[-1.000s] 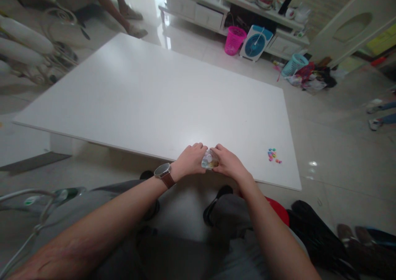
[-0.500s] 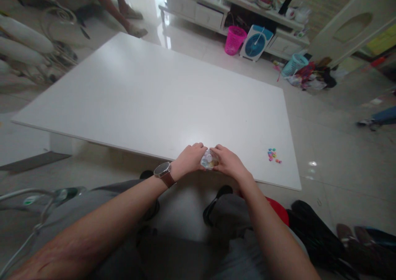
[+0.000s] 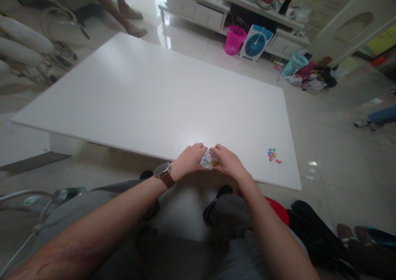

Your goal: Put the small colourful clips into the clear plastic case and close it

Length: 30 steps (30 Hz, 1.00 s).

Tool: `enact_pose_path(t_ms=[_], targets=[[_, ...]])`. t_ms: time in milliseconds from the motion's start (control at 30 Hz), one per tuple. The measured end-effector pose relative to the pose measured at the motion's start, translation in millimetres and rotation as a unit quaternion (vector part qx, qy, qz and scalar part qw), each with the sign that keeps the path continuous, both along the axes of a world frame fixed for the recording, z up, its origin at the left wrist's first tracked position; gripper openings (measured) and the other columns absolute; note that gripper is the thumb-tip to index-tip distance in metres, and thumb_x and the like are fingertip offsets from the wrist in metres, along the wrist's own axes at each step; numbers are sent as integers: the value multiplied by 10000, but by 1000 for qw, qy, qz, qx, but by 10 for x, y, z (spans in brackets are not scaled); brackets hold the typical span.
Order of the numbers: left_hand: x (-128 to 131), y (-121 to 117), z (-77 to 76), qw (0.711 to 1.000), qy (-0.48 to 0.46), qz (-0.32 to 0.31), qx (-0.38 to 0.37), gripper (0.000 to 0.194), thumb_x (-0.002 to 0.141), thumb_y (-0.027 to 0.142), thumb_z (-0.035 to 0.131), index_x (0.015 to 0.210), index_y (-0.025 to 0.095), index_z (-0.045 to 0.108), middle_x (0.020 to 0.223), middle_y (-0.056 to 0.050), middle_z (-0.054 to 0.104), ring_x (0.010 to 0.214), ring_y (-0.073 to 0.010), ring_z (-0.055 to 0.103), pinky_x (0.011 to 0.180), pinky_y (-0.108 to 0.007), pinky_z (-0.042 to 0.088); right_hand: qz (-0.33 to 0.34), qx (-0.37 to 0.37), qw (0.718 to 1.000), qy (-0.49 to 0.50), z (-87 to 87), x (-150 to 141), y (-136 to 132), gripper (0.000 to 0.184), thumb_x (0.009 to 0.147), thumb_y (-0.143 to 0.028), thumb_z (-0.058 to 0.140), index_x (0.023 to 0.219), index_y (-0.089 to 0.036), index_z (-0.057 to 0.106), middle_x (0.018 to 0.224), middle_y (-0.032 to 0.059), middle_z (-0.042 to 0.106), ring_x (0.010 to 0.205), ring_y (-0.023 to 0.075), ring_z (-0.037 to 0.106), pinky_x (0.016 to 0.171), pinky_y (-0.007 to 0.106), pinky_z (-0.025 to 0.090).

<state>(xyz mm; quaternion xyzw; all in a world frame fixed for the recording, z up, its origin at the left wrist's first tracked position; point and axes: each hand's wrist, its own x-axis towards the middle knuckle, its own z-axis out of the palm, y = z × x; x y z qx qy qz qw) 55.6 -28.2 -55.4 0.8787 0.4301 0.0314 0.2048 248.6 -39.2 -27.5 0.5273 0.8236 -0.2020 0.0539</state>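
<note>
Between my two hands, at the near edge of the white table (image 3: 154, 94), is a small clear container (image 3: 209, 159) with pale and brownish bits showing through it. My left hand (image 3: 191, 157), with a brown-strapped watch (image 3: 163, 174) on its wrist, grips the container's left side. On the opposite side, the fingers of my right hand (image 3: 227, 161) are curled round it. What exactly lies inside is too small to make out. To the right on the tabletop lies a loose cluster of small colourful pieces (image 3: 272, 155).
Beyond the table stand a pink basket (image 3: 235, 41), a blue-and-white fan (image 3: 256, 43) and a low white cabinet (image 3: 192, 10). A light-blue basket (image 3: 293, 64) sits beside a heap of items at right. Another person's legs (image 3: 116, 8) show at upper left. Shoes (image 3: 348, 234) lie at lower right.
Both hands and the container stay practically in place. At the far right, another person's foot has shifted slightly to the left.
</note>
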Motion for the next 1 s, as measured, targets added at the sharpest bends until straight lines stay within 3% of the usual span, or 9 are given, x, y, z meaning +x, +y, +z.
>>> enact_pose_path(t_ms=[400,1000], targets=[[27,-25,-18,1000,-5,11,8,445,716,309,763,1064,196,509,1106,-111,616,1020,-295,621,814,-394,506,0,2,1000,10,-26,-9,-13,569,701,-199,836,1185,-199,539,1166,59,543,1030,210,572,790,304,461],[37,-9,-34,1000,-8,18,-1,448,715,316,748,1062,206,486,1084,-103,634,1016,-295,623,821,-401,516,-14,0,1000,-4,-10,-39,-29,542,714,-181,790,1179,-211,512,1197,66,542,971,210,612,689,294,431]])
